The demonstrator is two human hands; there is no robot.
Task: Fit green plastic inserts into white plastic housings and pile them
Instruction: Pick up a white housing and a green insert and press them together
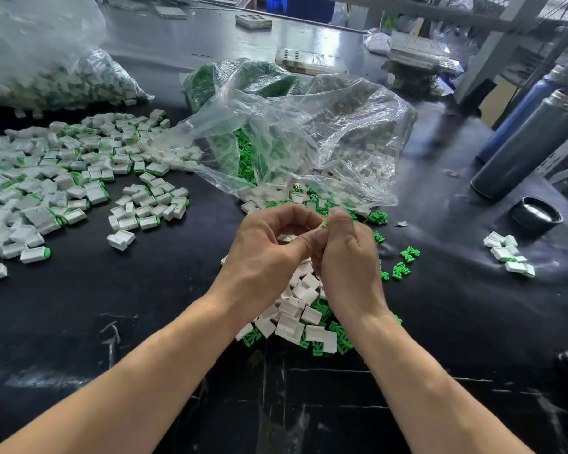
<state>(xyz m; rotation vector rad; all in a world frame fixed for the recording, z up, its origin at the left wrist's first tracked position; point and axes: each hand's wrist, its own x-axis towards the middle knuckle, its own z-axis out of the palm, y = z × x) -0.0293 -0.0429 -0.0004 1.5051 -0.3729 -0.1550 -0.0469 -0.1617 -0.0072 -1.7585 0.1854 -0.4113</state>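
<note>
My left hand and my right hand meet above the table's middle. Between their fingertips they pinch one small white housing with a green insert showing at its end; most of it is hidden by the fingers. Under my hands lies a heap of loose white housings mixed with green inserts. A few more green inserts lie scattered to the right. A wide pile of assembled pieces covers the table's left side.
A clear plastic bag holding green inserts and white housings lies open behind my hands. Another full bag sits far left. Dark cylinders, a black cap and a small cluster of white pieces stand on the right.
</note>
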